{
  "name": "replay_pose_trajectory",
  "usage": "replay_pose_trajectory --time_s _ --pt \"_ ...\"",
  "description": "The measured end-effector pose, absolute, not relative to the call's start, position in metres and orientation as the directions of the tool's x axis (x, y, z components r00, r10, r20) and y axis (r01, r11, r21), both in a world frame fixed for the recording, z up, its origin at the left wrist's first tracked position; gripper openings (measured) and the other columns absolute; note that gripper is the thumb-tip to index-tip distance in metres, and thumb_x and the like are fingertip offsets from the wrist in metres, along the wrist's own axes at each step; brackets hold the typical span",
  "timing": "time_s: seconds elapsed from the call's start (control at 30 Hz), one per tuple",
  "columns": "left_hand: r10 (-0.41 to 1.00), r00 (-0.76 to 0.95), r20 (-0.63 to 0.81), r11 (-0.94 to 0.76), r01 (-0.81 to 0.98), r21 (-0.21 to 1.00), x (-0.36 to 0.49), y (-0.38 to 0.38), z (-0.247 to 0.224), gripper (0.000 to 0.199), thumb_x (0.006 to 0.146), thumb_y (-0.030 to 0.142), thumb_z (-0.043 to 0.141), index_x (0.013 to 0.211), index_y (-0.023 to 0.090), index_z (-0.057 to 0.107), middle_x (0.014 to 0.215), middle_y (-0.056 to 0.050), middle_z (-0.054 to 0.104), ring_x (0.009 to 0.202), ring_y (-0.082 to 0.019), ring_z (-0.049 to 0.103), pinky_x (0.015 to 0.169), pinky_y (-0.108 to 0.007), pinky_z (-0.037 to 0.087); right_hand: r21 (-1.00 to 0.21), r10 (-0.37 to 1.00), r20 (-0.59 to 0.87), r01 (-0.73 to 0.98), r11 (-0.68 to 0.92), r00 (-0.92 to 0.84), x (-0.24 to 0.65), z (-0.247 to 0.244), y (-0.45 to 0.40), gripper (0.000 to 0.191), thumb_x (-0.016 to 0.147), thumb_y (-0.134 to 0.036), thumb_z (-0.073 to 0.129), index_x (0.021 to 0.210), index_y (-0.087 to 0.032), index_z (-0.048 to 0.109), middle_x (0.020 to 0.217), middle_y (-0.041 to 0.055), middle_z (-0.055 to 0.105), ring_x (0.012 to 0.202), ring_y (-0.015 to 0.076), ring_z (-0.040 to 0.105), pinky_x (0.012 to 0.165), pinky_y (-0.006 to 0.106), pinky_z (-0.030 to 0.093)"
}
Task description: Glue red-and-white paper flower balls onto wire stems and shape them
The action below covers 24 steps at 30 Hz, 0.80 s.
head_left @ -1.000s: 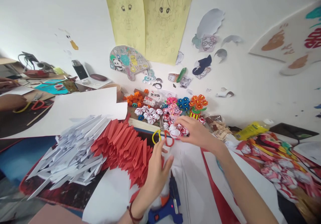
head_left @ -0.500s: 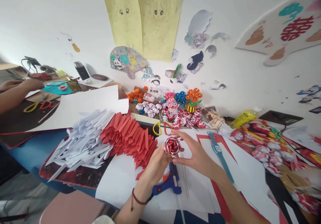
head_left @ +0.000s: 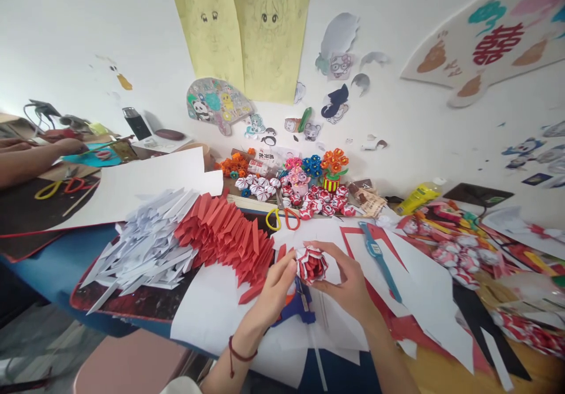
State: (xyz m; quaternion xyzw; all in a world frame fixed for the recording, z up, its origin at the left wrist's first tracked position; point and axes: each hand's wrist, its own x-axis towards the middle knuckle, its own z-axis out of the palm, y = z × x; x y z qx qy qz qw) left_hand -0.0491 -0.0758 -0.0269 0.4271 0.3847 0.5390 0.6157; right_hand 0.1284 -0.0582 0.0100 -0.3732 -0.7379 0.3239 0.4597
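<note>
Pinching one paper flower (head_left: pixel 311 264) in left fingers (head_left: pixel 286 270) and right fingers (head_left: pixel 339 254), one blue glue gun (head_left: pixel 301 308) below

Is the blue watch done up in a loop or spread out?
Spread out: the blue watch lies stretched in one long line over the papers.

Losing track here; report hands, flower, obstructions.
Left hand and right hand holding red-and-white paper flower. Possible obstruction: blue glue gun close by, partly hidden.
</note>
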Motion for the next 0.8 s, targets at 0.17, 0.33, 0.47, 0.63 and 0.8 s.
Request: replay_pose_trajectory --time_s 0.17,0.33,0.47,0.63,0.8 --pt "0.989 0.142 -0.040 0.082 -0.304 0.949 -0.047 -0.080 -0.023 0.058 0.094 0.059 0.055 0.135 0.020 0.061 0.145 -0.011 0.057 0.137 -0.030 0.050 0.115 -0.044 0.041 -0.830 0.865 0.441 0.259 0.495 -0.240 0.125 0.004 -0.061 0.065 0.077 -0.028 0.083 0.135 -0.036 0.055 0.132 0.0028 0.066 0.120 0.0243 0.063 0.101 0.034 0.052" --pt "0.973 0.219 0.067 -0.061 -0.035 0.998 -0.049 -0.081 -0.019 0.049 0.102 0.049 0.044 0.141 0.020 0.054 0.143 -0.012 0.058 0.122 -0.024 0.060 0.107 -0.040 0.048 -0.808 0.875 0.441 0.336 0.485 -0.202 0.135 -0.009 -0.058 0.056 0.080 -0.026 0.079 0.132 -0.034 0.058 0.128 0.0031 0.066 0.117 0.0227 0.063 0.102 0.036 0.051" --pt "0.939 0.186 0.288 -0.342 0.447 0.827 -0.063 -0.095 -0.035 0.034 0.102 0.033 0.046 0.132 0.021 0.058 0.132 -0.012 0.062 0.116 -0.025 0.060 0.100 -0.043 0.048 -0.881 0.936 0.341 0.317 0.351 -0.090 0.157 -0.031 -0.058 0.054 0.079 -0.030 0.079 0.130 -0.031 0.061 0.130 0.0053 0.065 0.119 0.0242 0.063 0.102 0.039 0.051" --pt "0.859 0.304 0.412 -0.469 0.789 0.397 -0.077 -0.122 -0.066 0.028 0.101 0.034 0.050 0.122 0.018 0.061 0.112 -0.011 0.067 0.100 -0.028 0.062 0.083 -0.040 0.050 -0.837 0.951 0.306 0.489 0.248 0.043 0.175 -0.050 -0.065 0.050 0.080 -0.029 0.076 0.128 -0.025 0.062 0.128 0.0081 0.066 0.117 0.0257 0.063 0.104 0.044 0.049" --pt "0.826 0.370 0.426 -0.444 0.892 0.086 -0.075 -0.135 -0.087 0.041 0.102 0.041 0.044 0.127 0.011 0.058 0.110 -0.013 0.067 0.093 -0.029 0.062 0.078 -0.042 0.048 -0.835 0.946 0.282 0.527 0.159 0.161 0.175 -0.063 -0.073 0.049 0.079 -0.026 0.072 0.126 -0.025 0.061 0.124 0.0070 0.068 0.109 0.0251 0.065 0.099 0.044 0.051"
